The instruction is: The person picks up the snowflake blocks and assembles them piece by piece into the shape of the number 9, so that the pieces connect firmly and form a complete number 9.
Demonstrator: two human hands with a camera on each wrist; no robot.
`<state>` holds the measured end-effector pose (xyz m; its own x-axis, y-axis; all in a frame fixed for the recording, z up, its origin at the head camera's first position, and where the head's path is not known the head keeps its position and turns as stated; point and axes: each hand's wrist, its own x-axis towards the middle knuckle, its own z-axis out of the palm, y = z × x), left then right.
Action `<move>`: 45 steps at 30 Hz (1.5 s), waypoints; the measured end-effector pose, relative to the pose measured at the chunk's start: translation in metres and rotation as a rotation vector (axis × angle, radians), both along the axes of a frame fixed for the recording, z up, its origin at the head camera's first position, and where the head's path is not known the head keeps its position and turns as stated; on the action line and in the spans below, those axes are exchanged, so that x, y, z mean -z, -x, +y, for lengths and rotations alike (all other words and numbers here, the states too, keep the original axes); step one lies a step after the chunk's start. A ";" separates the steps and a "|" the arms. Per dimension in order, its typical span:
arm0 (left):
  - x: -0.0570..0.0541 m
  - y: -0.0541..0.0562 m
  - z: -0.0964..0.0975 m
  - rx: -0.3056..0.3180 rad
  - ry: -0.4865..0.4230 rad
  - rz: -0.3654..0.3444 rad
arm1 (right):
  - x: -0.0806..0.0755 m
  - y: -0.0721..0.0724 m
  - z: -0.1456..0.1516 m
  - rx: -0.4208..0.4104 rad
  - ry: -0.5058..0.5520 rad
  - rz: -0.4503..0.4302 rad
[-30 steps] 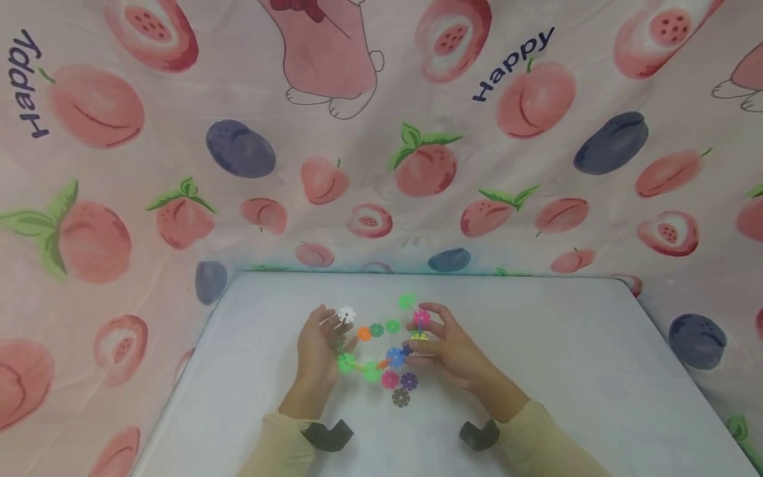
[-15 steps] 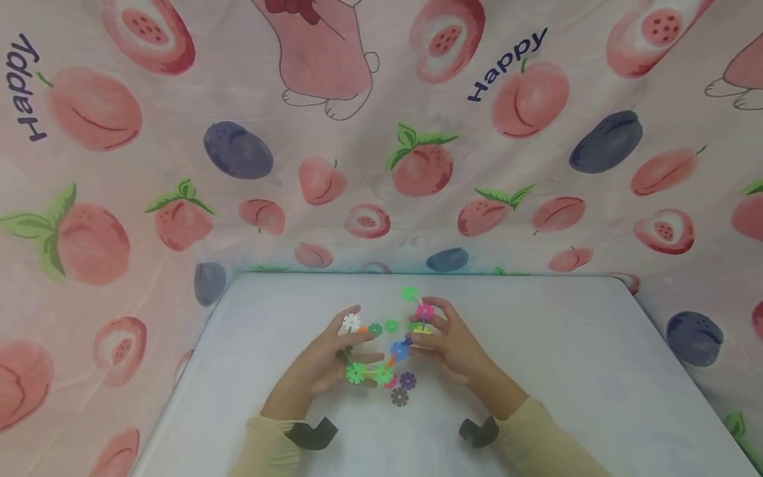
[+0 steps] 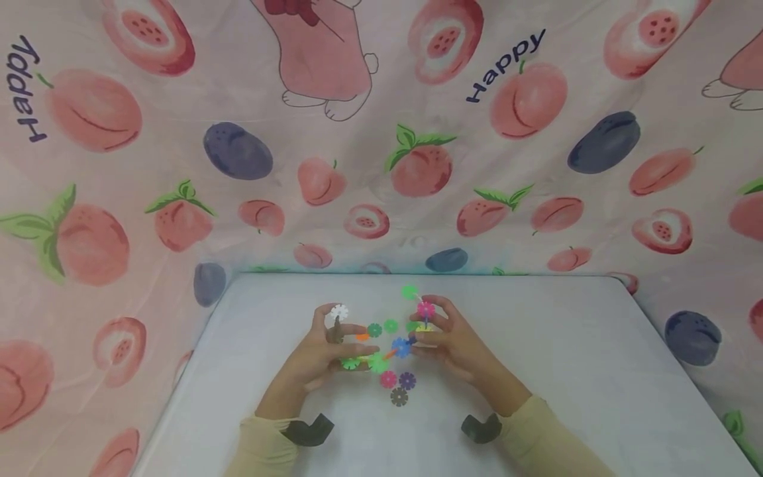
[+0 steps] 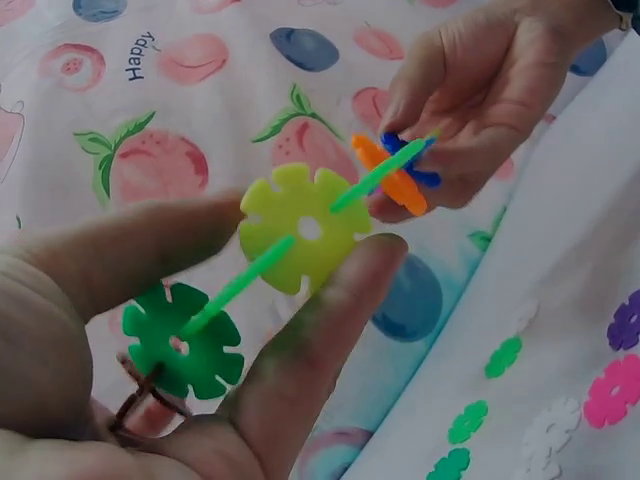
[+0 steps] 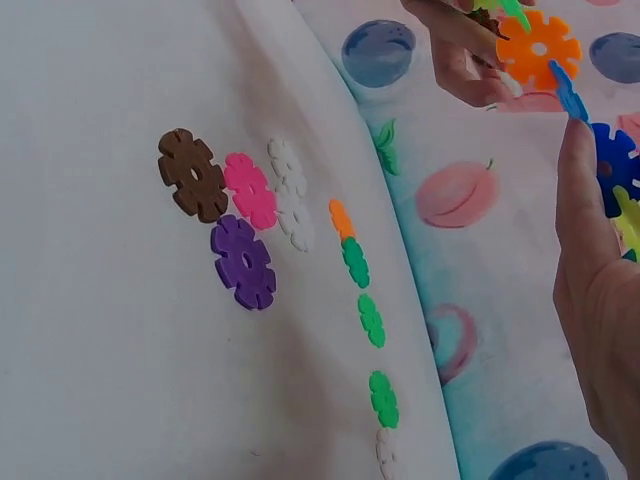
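A chain of interlocking snowflake discs (image 3: 401, 347) is held up between both hands over the table. My left hand (image 3: 304, 358) grips its left end. In the left wrist view, a yellow-green disc (image 4: 270, 215) sits between the fingertips, joined by a bright green disc seen edge-on to a dark green disc (image 4: 207, 375) near the palm. A white disc (image 3: 339, 311) stands at the top of that end. My right hand (image 3: 459, 344) holds the other end, beside the pink disc (image 3: 426, 309) and the dark blue disc (image 5: 608, 180). Its fingers hide part of the chain.
Loose discs lie on the white table (image 3: 536, 371): purple (image 3: 407, 375), pink (image 3: 389, 374) and brown (image 3: 399, 403) ones below the chain, white ones (image 5: 284, 160) beside them. Farther back runs a row with orange (image 5: 340, 217) and green discs (image 5: 370, 320). A fruit-patterned cloth (image 3: 369, 146) hangs behind.
My left hand has turned and reached across its end of the chain, then drawn back slightly left, its fingers now over the green discs. My right hand has risen slightly and keeps its hold.
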<state>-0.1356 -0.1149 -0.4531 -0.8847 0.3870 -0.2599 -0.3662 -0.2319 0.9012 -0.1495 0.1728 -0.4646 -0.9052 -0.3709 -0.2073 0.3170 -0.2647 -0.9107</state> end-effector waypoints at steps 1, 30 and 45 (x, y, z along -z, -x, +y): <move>0.000 0.000 0.000 0.000 0.014 0.014 | 0.000 0.000 0.000 -0.007 0.001 0.003; 0.005 -0.010 0.030 -0.011 0.087 0.176 | -0.003 -0.007 -0.009 -0.025 -0.132 0.042; 0.011 -0.009 0.033 0.027 0.029 0.154 | -0.006 -0.003 0.001 -0.050 -0.511 0.292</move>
<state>-0.1263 -0.0817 -0.4645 -0.9041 0.4059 -0.1336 -0.2294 -0.1972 0.9532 -0.1465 0.1738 -0.4587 -0.9358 -0.3330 -0.1159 0.0351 0.2390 -0.9704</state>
